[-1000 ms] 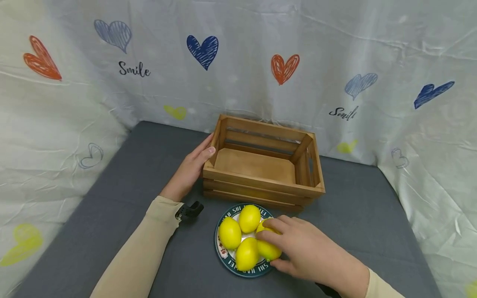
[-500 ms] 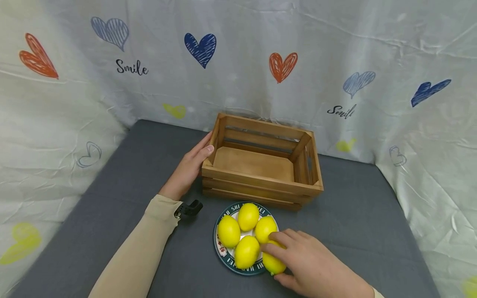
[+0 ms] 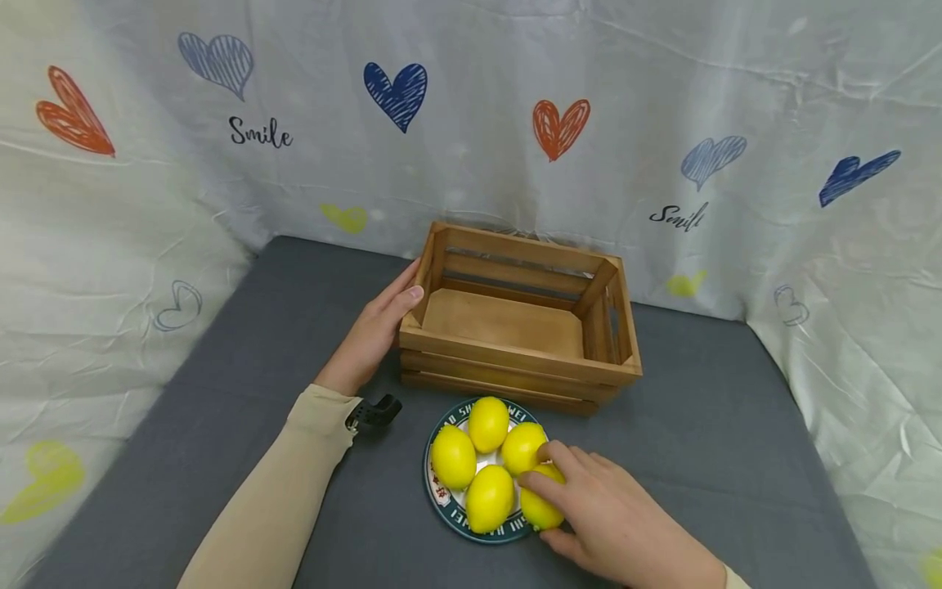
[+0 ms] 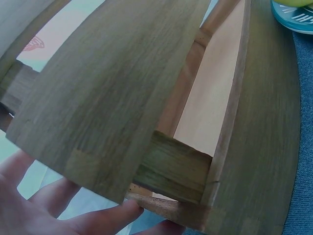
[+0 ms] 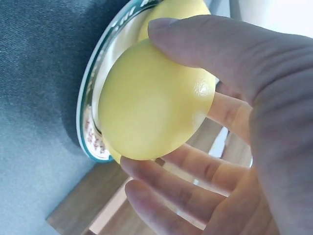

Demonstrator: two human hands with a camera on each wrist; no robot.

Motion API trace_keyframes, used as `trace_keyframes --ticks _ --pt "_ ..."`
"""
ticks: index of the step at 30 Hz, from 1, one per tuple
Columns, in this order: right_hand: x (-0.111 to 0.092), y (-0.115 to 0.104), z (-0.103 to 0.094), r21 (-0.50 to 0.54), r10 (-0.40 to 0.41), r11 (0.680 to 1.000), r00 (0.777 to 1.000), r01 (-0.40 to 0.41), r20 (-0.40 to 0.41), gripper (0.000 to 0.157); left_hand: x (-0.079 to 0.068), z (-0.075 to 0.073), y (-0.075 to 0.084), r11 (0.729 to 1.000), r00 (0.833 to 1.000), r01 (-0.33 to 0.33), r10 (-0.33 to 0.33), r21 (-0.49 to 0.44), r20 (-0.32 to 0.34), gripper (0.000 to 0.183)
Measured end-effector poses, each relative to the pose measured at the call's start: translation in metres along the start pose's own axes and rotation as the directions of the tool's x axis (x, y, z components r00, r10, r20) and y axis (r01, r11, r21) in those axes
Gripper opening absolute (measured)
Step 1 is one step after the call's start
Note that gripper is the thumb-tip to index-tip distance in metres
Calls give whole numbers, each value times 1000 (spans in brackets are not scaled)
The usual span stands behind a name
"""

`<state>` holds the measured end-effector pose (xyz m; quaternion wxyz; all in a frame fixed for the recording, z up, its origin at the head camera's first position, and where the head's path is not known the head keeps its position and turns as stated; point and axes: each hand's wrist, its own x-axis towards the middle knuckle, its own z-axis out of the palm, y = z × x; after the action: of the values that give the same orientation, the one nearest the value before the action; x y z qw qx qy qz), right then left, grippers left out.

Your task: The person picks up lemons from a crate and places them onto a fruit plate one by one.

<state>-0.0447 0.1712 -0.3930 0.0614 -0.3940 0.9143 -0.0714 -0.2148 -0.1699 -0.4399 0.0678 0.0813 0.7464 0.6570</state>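
My left hand (image 3: 370,335) grips the left end of a slatted wooden crate (image 3: 518,368), thumb at the rim and fingers along the outer side. In the left wrist view the fingers reach the slats (image 4: 112,98). At the near right edge of a round plate (image 3: 439,493), my right hand (image 3: 618,515) holds a yellow lemon (image 3: 542,499) between thumb and fingers. That lemon (image 5: 151,98) shows large in the right wrist view, over the plate; whether it touches the plate I cannot tell. Several other lemons (image 3: 489,499) lie on the plate. The crate's visible floor is bare.
A dark grey cloth (image 3: 706,425) covers the table. White curtains (image 3: 471,164) printed with hearts hang behind and at both sides, close to the crate's back. The plate stands just in front of the crate. A black watch or band (image 3: 374,413) is on my left wrist.
The right hand and its lemon have shifted slightly toward the right, out from beside the other lemons, uncovering the one behind it. My left hand and the crate have stayed put.
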Motion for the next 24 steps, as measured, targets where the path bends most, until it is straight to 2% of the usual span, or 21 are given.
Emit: trace_keyframes --ticks 7,14,18,24 --pt "4 4 8 -5 52 999 998 -52 36 54 -2 1 1 1000 1000 6 -6 -8 10 60" --pt "8 3 16 -27 86 996 996 -86 -5 55 0 2 1 1000 1000 1 -1 -5 17 61" --pt "7 3 18 -33 114 993 993 -114 3 59 0 5 0 1000 1000 1 -1 -9 23 61" --pt "6 4 16 8 145 989 989 -145 -13 61 2 4 2 1000 1000 -9 9 -11 20 62"
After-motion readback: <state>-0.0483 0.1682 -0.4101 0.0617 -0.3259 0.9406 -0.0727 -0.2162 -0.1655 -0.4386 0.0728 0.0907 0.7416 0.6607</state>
